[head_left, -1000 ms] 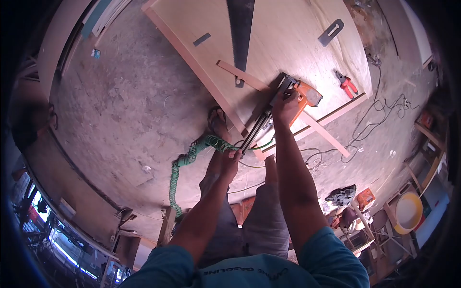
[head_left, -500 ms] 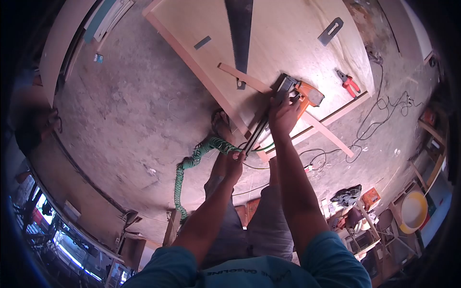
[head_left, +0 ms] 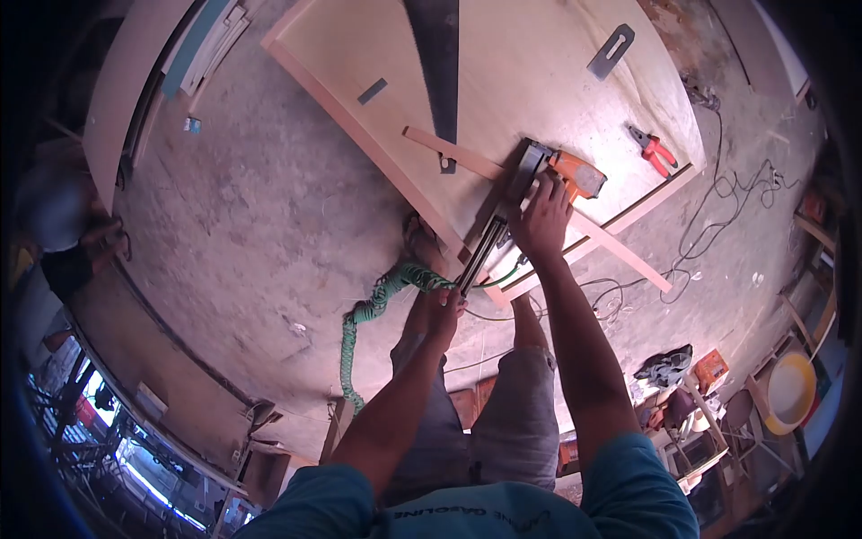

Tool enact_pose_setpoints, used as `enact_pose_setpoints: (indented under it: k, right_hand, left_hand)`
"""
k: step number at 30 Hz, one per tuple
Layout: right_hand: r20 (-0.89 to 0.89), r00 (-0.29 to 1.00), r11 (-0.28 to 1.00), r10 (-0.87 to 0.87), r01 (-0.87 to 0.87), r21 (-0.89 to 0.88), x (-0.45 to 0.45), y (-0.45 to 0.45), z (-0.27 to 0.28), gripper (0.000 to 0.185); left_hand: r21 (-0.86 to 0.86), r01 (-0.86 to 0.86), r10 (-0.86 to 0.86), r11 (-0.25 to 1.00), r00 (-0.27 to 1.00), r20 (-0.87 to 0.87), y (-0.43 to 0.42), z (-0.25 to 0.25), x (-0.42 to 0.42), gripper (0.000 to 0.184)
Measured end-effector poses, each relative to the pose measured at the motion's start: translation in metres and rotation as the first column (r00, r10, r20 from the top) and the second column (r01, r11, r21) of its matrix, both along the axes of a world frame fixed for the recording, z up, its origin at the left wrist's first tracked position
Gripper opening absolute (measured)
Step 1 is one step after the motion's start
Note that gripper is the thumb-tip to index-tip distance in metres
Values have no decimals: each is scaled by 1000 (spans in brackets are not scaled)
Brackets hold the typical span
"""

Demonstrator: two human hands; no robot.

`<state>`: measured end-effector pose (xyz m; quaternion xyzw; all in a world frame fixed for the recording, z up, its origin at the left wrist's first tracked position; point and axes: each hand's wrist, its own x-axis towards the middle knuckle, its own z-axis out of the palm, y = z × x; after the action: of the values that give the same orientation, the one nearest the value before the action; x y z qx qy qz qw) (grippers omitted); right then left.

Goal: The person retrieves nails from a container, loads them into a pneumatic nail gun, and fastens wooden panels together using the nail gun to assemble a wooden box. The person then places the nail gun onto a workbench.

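An orange and black nail gun (head_left: 579, 175) lies across a framed wooden panel (head_left: 530, 81), over a thin wood strip (head_left: 620, 250). My right hand (head_left: 542, 220) is closed over the gun's body, fingers partly bent around it. My left hand (head_left: 441, 310) grips the near end of its long magazine (head_left: 483, 250), by the panel's corner. A green coiled air hose (head_left: 386, 292) runs beside my left hand and down to the floor. Above the strip lies a handsaw (head_left: 438, 63). Red-handled pliers (head_left: 654, 151) rest on the panel's right side.
A slotted metal blade (head_left: 611, 54) and a small grey metal piece (head_left: 373, 91) lie on the panel. Cables (head_left: 718, 202) tangle on the floor at right. Stacked boards (head_left: 193, 54) stand upper left. Another person (head_left: 58, 216) is at the far left. A yellow-rimmed basin (head_left: 790, 393) stands lower right.
My right hand has shifted on the nail gun, its fingers now further over the body. The gun stays nearly in place. The view has moved slightly, and the person at left shows more.
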<state>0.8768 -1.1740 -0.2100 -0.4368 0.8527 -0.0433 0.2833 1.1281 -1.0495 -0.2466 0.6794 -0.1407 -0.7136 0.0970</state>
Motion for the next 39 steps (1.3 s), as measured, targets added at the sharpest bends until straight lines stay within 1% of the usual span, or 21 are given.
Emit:
enact_pose_setpoints:
  k: [1, 4, 7, 9, 10, 11, 13, 16, 17, 20, 23, 26, 28, 29, 32, 33, 34, 36, 37, 38, 39]
  right_hand:
    - [39, 997, 996, 73, -75, 45, -7, 12, 1, 64]
    - [-168, 893, 906, 418, -424, -2, -13, 42, -7, 63]
    - [-27, 852, 852, 523, -524, -18, -28, 42, -19, 64]
    - [66, 803, 804, 592, -594, 23, -34, 31, -17, 62]
    - [52, 787, 788, 615, -616, 2, -35, 30, -20, 62]
    - [35, 769, 770, 639, -638, -17, -36, 29, -24, 62]
    - [58, 749, 752, 660, -658, -48, -38, 24, -23, 59]
    - [191, 808, 829, 558, -555, -74, -38, 15, -16, 56]
    - [123, 816, 825, 565, -557, -92, -37, 16, -11, 52]
    - [84, 821, 825, 565, -561, -72, -40, 15, -1, 51]
    - [143, 836, 848, 530, -524, -75, -50, 16, 12, 51]
    - [174, 835, 851, 522, -525, -31, -62, 11, 47, 47]
    - [85, 785, 788, 613, -616, 8, -59, 18, 62, 42]
    - [108, 774, 779, 624, -627, -12, -57, 25, 70, 38]
    - [120, 792, 801, 598, -585, -129, -49, 49, 111, 38]
    - [76, 799, 795, 596, -575, -194, -48, 58, 125, 38]
    - [31, 803, 780, 595, -568, -262, -46, 70, 139, 38]
    - [-112, 761, 686, 639, -630, -363, -40, 103, 146, 37]
    - [178, 750, 766, 637, -641, -41, -34, 95, 180, 36]
    - [145, 723, 737, 676, -663, -134, -26, 107, 195, 35]
    - [119, 747, 753, 654, -629, -191, -23, 121, 219, 35]
  left_hand:
    - [-5, 25, -25, 1000, 999, -23, 0, -1, 4, 30]
    - [-78, 151, -150, 985, 989, 16, 7, -2, 11, 33]
    - [-355, 335, -276, 873, 938, 207, 15, -1, 17, 35]
    - [-418, 147, -116, 896, 988, 100, 13, 5, 21, 36]
    - [-441, 50, -37, 896, 999, 37, 7, 15, 20, 37]
    - [-410, 50, -50, 911, 999, 12, -1, 24, 22, 38]
    - [-346, 56, -75, 937, 996, -42, -32, 53, 25, 38]
    - [-294, 25, -35, 956, 999, -32, -61, 75, 20, 39]
    - [-324, 59, -74, 944, 997, -36, -65, 75, 22, 36]
    - [-346, 13, -9, 938, 1000, 15, -75, 82, 19, 46]
    - [-330, -20, 1, 944, 998, -60, -82, 81, 21, 55]
    - [-252, -61, 12, 966, 982, -190, -93, 97, 10, 61]
    - [-342, 43, -138, 939, 956, -259, -99, 108, -10, 60]
    - [-390, 89, -214, 916, 932, -291, -101, 114, -22, 60]
    - [-508, 91, -265, 856, 922, -281, -96, 132, -40, 66]
    - [-439, 77, -238, 895, 915, -325, -94, 140, -39, 68]
    - [-452, 103, -271, 886, 906, -325, -86, 154, -38, 68]
    - [-509, 125, -315, 852, 898, -307, -77, 189, -41, 67]
    - [-406, 443, -507, 799, 860, -59, -89, 266, -63, 70]
    - [-434, 464, -528, 772, 849, -32, -77, 293, -68, 73]
    - [-461, 484, -547, 744, 837, -4, -66, 318, -72, 77]
